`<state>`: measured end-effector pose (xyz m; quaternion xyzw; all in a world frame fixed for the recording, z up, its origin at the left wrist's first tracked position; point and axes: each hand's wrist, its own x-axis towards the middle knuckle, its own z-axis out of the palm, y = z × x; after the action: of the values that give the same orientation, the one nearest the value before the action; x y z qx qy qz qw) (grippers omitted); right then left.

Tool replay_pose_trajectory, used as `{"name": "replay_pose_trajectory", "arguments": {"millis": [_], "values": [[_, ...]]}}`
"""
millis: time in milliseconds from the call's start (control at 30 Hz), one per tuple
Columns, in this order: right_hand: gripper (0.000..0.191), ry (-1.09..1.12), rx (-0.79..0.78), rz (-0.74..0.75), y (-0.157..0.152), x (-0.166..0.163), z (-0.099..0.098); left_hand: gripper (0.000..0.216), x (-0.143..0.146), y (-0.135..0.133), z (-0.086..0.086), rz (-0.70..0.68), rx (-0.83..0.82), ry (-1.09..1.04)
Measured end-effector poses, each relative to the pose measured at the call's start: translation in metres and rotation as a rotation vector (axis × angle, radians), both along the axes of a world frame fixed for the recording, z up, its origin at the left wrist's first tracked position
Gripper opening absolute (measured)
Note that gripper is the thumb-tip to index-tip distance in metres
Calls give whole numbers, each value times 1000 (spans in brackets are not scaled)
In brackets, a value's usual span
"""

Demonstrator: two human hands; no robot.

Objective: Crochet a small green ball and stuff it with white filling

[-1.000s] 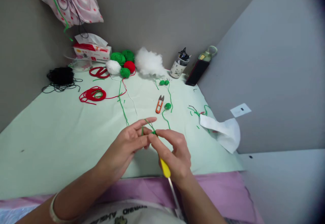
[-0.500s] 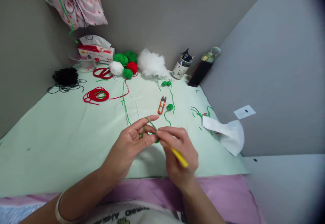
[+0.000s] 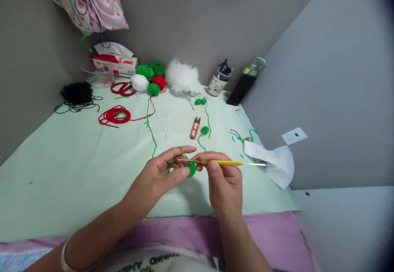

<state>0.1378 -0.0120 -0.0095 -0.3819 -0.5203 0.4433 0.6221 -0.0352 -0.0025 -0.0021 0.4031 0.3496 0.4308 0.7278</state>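
Between thumb and fingers, my left hand (image 3: 160, 177) pinches a small round green crochet piece (image 3: 191, 169). Green yarn loops over its raised index finger. My right hand (image 3: 224, 181) grips a crochet hook (image 3: 226, 162) by its yellow handle, held nearly level. The hook's metal tip points left and reaches the yarn just above the crochet piece; whether it passes through a stitch I cannot tell. Beyond my hands lie a small green crocheted ball (image 3: 205, 130) with a yarn tail and orange thread snips (image 3: 195, 127).
At the back stand yarn balls (image 3: 145, 72), white stuffing (image 3: 184, 77), a tissue box (image 3: 115, 64), a pen cup (image 3: 218, 81) and a bottle (image 3: 246, 81). Red scissors (image 3: 122, 88), red yarn (image 3: 115, 115) and black yarn (image 3: 76, 94) lie left. White paper (image 3: 273, 161) and green scraps lie right.
My right hand has turned the crochet hook from slanting toward me to nearly level, its tip pointing left. More of the green crochet piece shows now. My left hand keeps its hold.
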Motion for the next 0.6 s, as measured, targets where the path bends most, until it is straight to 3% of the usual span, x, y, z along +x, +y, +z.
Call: {"name": "replay_pose_trajectory", "arguments": {"millis": [200,500,600], "values": [[22,132,-102,54,4,5,4,38,-5,0,-2,-18,-13,33],[23,-101,72,-2,-3,9,9,30,-8,-2,0,47,43,111],[24,-297,151,-65,-10,9,12,29,-6,-3,0,95,68,171]]}}
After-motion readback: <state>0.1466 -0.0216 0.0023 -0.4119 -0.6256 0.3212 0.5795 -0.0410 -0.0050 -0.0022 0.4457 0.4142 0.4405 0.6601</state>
